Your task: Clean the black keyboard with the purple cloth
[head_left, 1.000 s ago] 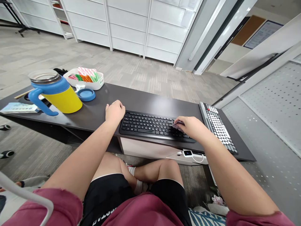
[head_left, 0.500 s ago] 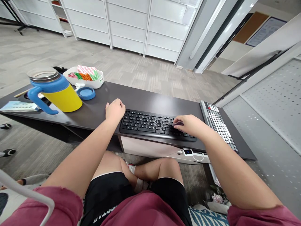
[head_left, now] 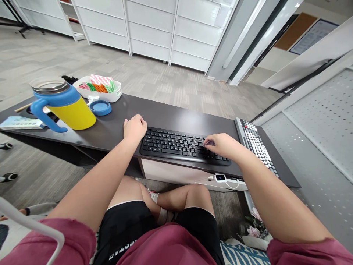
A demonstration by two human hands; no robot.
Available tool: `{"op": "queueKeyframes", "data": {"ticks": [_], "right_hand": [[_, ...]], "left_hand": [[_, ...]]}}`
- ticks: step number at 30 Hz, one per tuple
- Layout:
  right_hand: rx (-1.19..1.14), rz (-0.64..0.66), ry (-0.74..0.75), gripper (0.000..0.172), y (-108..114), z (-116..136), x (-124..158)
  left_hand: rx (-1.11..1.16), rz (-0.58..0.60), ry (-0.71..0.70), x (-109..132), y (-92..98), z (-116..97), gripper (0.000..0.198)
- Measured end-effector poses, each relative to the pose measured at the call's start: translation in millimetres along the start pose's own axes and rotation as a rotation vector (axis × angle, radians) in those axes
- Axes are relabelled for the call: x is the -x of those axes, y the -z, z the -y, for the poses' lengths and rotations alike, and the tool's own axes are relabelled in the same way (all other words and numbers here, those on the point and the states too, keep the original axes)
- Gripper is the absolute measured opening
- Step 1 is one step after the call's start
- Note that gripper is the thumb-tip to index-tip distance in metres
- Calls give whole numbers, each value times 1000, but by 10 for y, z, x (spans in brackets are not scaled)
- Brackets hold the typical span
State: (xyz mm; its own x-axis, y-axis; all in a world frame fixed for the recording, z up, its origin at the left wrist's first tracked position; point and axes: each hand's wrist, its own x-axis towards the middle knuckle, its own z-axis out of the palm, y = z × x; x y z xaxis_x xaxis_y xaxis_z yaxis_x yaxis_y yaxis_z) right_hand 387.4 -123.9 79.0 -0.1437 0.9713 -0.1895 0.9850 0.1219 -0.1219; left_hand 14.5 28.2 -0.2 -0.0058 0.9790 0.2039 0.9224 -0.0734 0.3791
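A black keyboard lies on a low dark desk. My left hand rests at the keyboard's left end, its fingers curled against the edge as if steadying it. My right hand is over the right half of the keys, fingers pinched on a small dark purplish item pressed to the keys; I cannot make out what the item is.
A second keyboard with white keys lies angled at the desk's right end. At the left stand a yellow mug with blue handle, a blue lid, a white tray of coloured items and a booklet.
My right hand has slid slightly left and away from me across the keys with the small item. The left hand stays put.
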Motion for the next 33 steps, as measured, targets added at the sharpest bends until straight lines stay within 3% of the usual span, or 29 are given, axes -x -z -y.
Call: {"op": "queueKeyframes", "data": {"ticks": [12, 33], "right_hand": [[240, 24, -54, 23, -48, 142, -59], [245, 23, -109, 20, -73, 169, 35]], "left_hand": [[5, -15, 1, 5, -23, 11, 22], [-6, -13, 0, 1, -13, 2, 21]]}}
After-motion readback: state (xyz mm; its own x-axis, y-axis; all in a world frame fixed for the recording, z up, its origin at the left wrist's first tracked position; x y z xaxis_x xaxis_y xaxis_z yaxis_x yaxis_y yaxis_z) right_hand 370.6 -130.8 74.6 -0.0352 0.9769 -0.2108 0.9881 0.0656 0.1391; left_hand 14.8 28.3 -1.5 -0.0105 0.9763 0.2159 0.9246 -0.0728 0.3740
